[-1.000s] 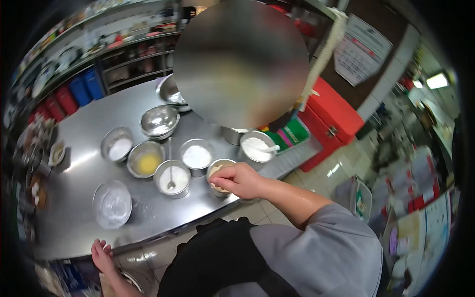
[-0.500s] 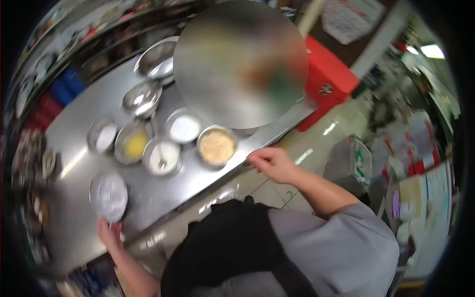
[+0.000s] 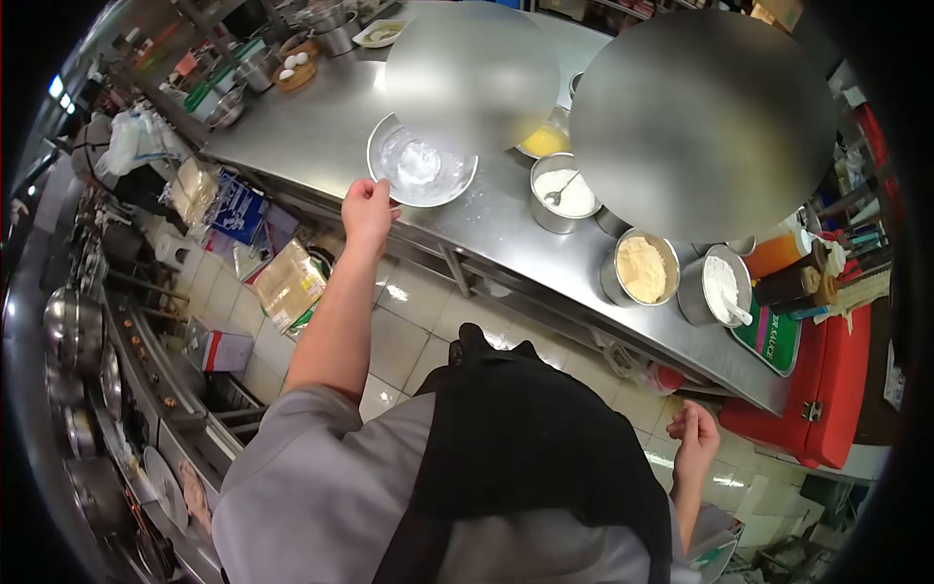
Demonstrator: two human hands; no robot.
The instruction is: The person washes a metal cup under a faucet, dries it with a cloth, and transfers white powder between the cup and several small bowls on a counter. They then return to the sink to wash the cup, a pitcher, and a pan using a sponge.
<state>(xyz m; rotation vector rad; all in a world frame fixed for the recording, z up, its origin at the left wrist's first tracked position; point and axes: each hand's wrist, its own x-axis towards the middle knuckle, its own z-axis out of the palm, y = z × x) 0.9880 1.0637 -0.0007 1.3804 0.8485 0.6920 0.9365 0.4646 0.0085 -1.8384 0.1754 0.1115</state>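
Observation:
A wide metal bowl dusted with white powder sits at the steel counter's near edge. My left hand is closed at its near left rim, with the fingers pinched on the edge. My right hand hangs low in front of the counter, to the right of my black apron. Its fingers are curled in and nothing shows in them. Further right along the counter stand a pot of white powder with a spoon in it, a pot of pale yellow powder and a pot of white powder with a scoop.
A bowl of yellow liquid stands behind the pots, partly hidden by blur. White eggs lie in a basket at the back left. A red bin borders the counter's right end. Packages lie on the tiled floor.
The view has swung to the left and become sharper. My left hand stays at the bowl's rim. My right hand is now lower, farther from the counter edge.

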